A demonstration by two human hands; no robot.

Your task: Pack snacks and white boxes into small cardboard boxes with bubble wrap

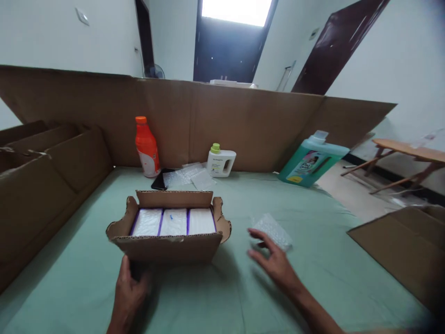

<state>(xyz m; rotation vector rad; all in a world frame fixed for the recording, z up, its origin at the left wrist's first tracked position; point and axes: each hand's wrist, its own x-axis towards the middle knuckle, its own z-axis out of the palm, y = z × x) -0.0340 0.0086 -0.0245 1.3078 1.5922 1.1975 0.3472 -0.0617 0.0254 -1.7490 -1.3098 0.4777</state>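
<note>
An open cardboard box (167, 248) sits on the pale green surface (215, 297) in front of me, holding three white packets with purple edges (174, 221) side by side. My left hand (129, 290) rests against the box's near wall, fingers on the cardboard. My right hand (273, 260) hovers flat with fingers spread, its fingertips reaching a small clear bubble-wrap piece (273, 229) that lies to the right of the box.
At the back stand an orange bottle (147, 147), a small white jug with green cap (220, 160), a leaning teal detergent bottle (311, 160), more bubble wrap (187, 176) and a dark phone (159, 182). Cardboard walls surround the surface; another box (399, 246) lies right.
</note>
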